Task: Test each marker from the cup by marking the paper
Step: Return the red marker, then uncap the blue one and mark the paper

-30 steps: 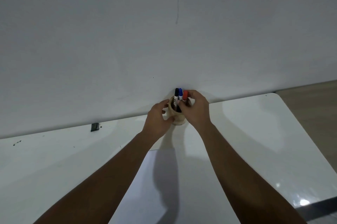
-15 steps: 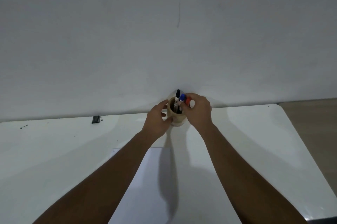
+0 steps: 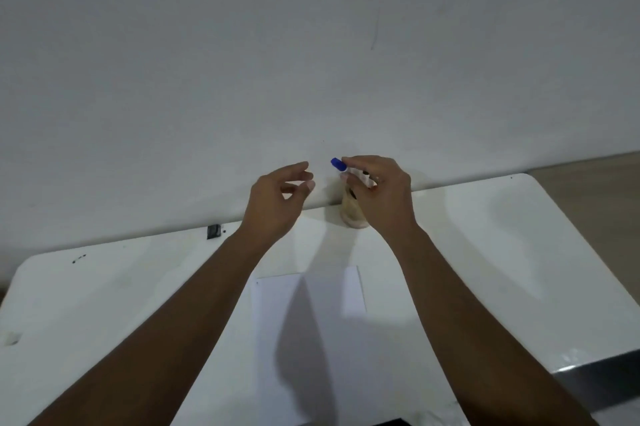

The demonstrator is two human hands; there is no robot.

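Lifted from cup (image 3: 351,214), blue-capped marker (image 3: 341,166) in right hand (image 3: 381,197); left hand (image 3: 277,203) loosely spread

Table (image 3: 485,252) against wall (image 3: 311,44), cup (image 3: 351,214) at far edge, paper (image 3: 311,321) nearer.

Cup standing on table beside wall, partly hidden behind right hand (image 3: 381,197). Marker (image 3: 341,165) gripped in right hand above cup, capped end pointing left toward left hand (image 3: 277,203). Left hand raised left of cup, apart from marker, fingers loosely curled around nothing. Paper flat on table before cup, between both forearms. Small clip-like object (image 3: 213,230) at table's far edge, left of left hand.
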